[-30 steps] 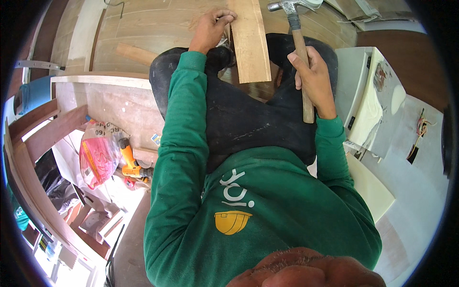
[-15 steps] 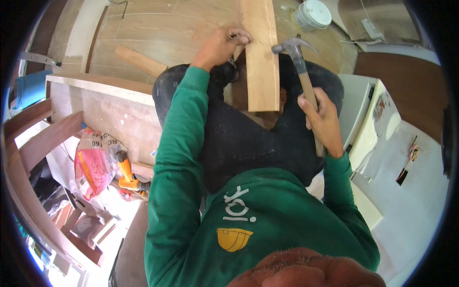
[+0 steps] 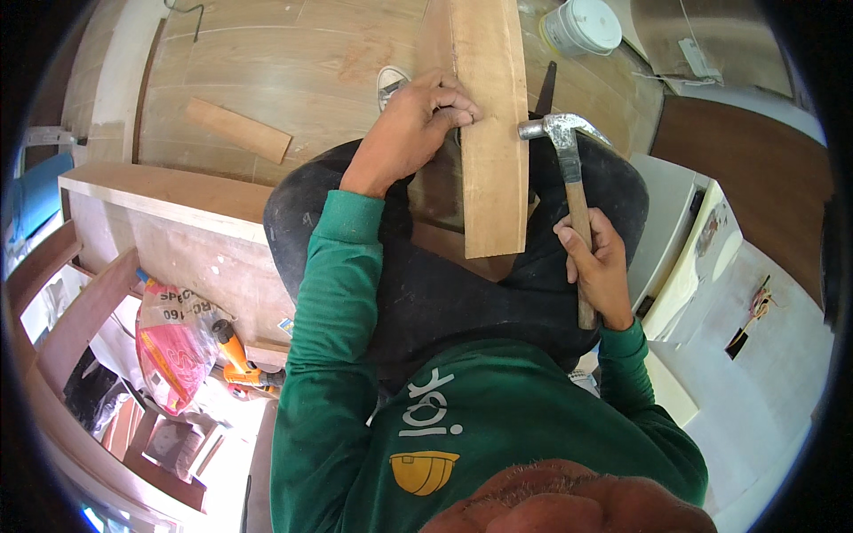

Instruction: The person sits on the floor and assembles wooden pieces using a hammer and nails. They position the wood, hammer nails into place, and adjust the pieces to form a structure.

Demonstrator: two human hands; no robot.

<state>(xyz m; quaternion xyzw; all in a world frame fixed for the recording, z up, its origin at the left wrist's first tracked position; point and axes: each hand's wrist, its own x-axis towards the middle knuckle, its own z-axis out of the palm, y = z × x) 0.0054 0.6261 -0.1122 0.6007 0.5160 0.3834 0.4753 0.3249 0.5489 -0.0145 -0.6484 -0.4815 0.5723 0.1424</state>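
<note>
A long light-brown wooden board (image 3: pixel 495 186) runs away from me between my knees, its near end above my lap. At its left edge my left hand (image 3: pixel 409 133) is closed, thumb and fingertips pinched together over the wood. Whatever sits in that pinch, if anything, is too small to make out. My right hand (image 3: pixel 601 266) wraps around the wooden handle of a claw hammer (image 3: pixel 563 133). The hammer's striking face points left, close to the board's right edge, and its claw points right.
A wooden frame (image 3: pixel 169 204) stands at my left, with an orange power drill (image 3: pixel 233 351) and a printed plastic bag (image 3: pixel 173 346) beyond it. A loose wood strip (image 3: pixel 238 130) lies on the tiled floor. A white bucket (image 3: pixel 582 27) stands far right; a pale panel (image 3: pixel 737 329) is at right.
The whole view has shifted, so board, hands and hammer appear lower. The hammer head has turned slightly, its claw now pointing more clearly right. My left hand keeps its pinch at the board's edge.
</note>
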